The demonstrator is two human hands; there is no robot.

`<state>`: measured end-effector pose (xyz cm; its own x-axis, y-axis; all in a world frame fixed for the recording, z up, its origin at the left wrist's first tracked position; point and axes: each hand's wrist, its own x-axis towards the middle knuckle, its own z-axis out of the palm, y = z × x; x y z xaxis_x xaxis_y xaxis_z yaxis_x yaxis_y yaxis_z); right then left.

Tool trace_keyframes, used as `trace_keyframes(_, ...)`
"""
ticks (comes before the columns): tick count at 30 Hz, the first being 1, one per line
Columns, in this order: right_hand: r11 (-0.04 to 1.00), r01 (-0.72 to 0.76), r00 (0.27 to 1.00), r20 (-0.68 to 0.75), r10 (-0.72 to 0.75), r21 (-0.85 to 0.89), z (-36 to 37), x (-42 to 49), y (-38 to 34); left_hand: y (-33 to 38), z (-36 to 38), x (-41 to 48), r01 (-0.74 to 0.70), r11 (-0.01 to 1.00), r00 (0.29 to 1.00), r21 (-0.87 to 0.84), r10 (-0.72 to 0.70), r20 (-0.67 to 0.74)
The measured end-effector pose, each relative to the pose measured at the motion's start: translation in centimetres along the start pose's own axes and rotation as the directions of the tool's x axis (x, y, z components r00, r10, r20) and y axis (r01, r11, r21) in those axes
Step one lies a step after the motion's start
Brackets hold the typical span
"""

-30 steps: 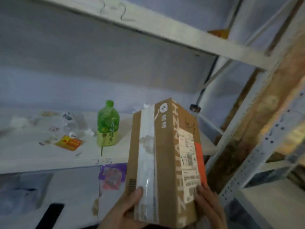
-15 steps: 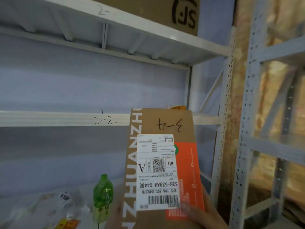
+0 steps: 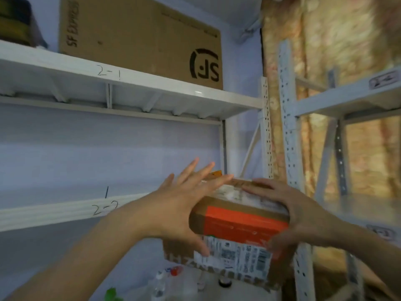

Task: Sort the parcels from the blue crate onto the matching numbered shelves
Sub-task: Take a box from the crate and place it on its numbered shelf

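Right hand [image 3: 303, 211] grips the orange-panelled brown cardboard parcel [image 3: 243, 224], left hand [image 3: 173, 205] presses it flat-fingered: shelving step, I'd say, needing a level push forward.

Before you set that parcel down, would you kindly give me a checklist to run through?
1. Grip of the right hand on the parcel: ok, fingers curled over its top.
2. The left hand steadies the parcel's left side, fingers straight: ok.
3. Number on shelf 2-2 readable: ok.
4. Parcel's number matches it: cannot tell, only the printed label shows.
5. Parcel's weight already on the shelf: cannot tell.
6. Headroom below shelf 2-1: ok.
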<state>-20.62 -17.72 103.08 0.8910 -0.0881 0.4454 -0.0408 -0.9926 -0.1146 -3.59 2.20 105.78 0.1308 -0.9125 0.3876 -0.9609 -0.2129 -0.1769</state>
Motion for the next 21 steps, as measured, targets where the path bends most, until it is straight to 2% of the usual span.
trace_keyframes(2, 0.975, 0.003, 1.000, 0.004, -0.002, -0.224, -1.9, 1.6, -0.2, 0.1, 0.5, 1.6, 0.010, 0.998, 0.993, 0.061, -0.017, 0.121)
trace_keyframes(4, 0.951, 0.017, 0.999, 0.038, -0.005, -0.310, -3.5, 1.4, -1.0, -0.9, 1.6, 2.4, -0.020, 1.000, 0.997, 0.005, 0.020, 0.073)
trace_keyframes(9, 0.974, -0.003, 0.999, 0.052, 0.015, -0.227, -6.4, 1.9, -1.8, -1.6, 3.2, 3.3, -0.166, 0.951, 0.981, -0.259, 0.132, -0.144)
trace_keyframes(11, 0.991, -0.100, 0.992, -0.081, 0.092, -0.091, -6.8, 0.7, -2.0, -1.4, 4.0, 3.6, -0.176, 0.876, 0.968, -0.449, 0.070, -0.242)
trace_keyframes(12, 0.992, -0.118, 0.968, -0.219, 0.126, 0.050, -6.8, -0.2, -1.9, -1.1, 4.3, 3.8, -0.183, 0.795, 0.952, -0.579, -0.003, -0.305)
trace_keyframes(14, 0.922, -0.088, 0.865, -0.430, 0.259, 0.377, -6.5, -2.6, -1.6, 0.0, 4.9, 4.3, -0.249, 0.508, 0.913, -0.825, -0.161, -0.375)
trace_keyframes(16, 0.822, -0.102, 0.819, -0.422, 0.388, 0.560, -5.3, -4.9, -2.1, 1.7, 5.0, 5.6, -0.361, 0.122, 0.899, -0.925, -0.220, -0.380)
trace_keyframes(17, 0.787, -0.126, 0.826, -0.376, 0.420, 0.604, -4.4, -5.7, -2.7, 2.7, 4.9, 6.4, -0.364, -0.038, 0.913, -0.930, -0.212, -0.349)
trace_keyframes(18, 0.757, -0.126, 0.834, -0.345, 0.431, 0.642, -3.3, -6.2, -3.3, 3.9, 4.8, 7.0, -0.340, -0.156, 0.932, -0.927, -0.186, -0.310)
trace_keyframes(20, 0.732, -0.084, 0.818, -0.373, 0.438, 0.676, -1.8, -6.8, -3.9, 5.9, 4.8, 8.6, -0.300, -0.262, 0.951, -0.917, -0.154, -0.267)
trace_keyframes(21, 0.741, -0.081, 0.787, -0.413, 0.458, 0.667, -1.5, -7.3, -3.7, 6.8, 4.9, 9.5, -0.295, -0.294, 0.952, -0.909, -0.167, -0.255)
